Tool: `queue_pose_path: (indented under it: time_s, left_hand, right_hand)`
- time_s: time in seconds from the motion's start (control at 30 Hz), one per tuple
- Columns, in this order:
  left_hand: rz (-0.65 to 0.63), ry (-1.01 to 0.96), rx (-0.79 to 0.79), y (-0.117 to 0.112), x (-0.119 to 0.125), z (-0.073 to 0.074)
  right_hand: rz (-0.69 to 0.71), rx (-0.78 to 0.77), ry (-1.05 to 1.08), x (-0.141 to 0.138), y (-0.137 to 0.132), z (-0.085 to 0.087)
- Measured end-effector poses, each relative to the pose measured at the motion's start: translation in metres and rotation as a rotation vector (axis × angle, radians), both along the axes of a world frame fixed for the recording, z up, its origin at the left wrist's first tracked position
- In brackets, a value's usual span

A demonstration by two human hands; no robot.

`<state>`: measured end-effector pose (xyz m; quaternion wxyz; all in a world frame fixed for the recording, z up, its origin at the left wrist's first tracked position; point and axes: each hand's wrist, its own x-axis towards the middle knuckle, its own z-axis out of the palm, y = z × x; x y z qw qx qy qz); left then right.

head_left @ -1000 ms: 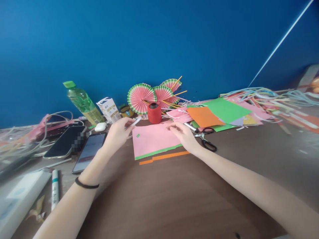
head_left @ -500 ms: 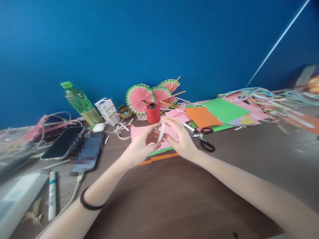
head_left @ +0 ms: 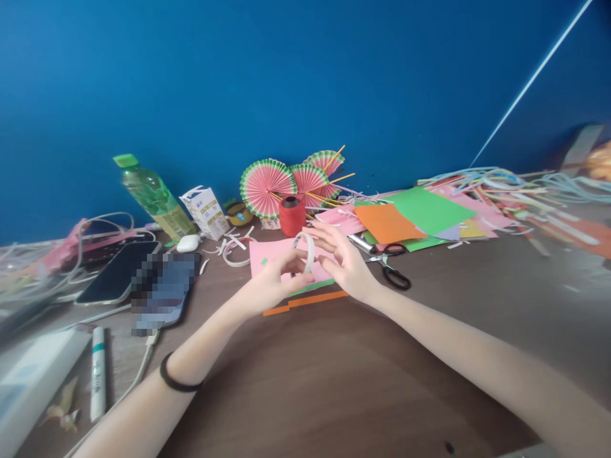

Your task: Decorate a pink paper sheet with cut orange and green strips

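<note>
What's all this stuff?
Wall: 1, blue, back
Table: 1, brown, below
Tape roll: 1, white, centre
Paper sheet: 1, pink, centre
Paper strips: 2, orange, before sheet
Paper fans: 3, pink-green, against wall
Thread spool: 1, red, before fans
Scissors: 1, black-handled, right of sheet
Paper pile: 1, multicoloured, right
Strip heap: 1, mixed, far right
Bottle: 1, green, left
Carton: 1, white, beside bottle
Earbud case: 1, white, before bottle
Phones: 2, dark, left
Cables: several, white, left
Marker: 1, white, lower left
Wristband: 1, black, left wrist
Left grip: 1, bare, on tape
Right grip: 1, bare, beside tape
</note>
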<state>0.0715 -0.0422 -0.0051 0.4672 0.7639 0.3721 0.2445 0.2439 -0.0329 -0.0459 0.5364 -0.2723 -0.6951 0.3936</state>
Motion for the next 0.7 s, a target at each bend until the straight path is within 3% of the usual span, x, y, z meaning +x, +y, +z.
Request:
queue_pose_path:
  time_s: [0.2, 0.37, 0.53, 0.7]
  left_hand:
    - [-0.01, 0.072, 0.074, 0.0005, -0.0003, 0.0004]
    - [0.009, 0.125, 0.156, 0.0024, -0.002, 0.0017]
    - [0.059, 0.111, 0.13, 0.003, -0.0013, -0.0028]
    - [0.125, 0.101, 0.122, 0.001, 0.0003, -0.004]
  right_hand:
    - [0.032, 0.034, -0.024, 0.0013, -0.0053, 0.0056]
    - [-0.118, 0.115, -0.114, 0.006, 0.001, 0.006]
    - [-0.268, 0.302, -0.287, 0.0031, -0.0045, 0.0066]
    - [-0.21, 0.384, -0.346, -0.0024, -0.0083, 0.0022]
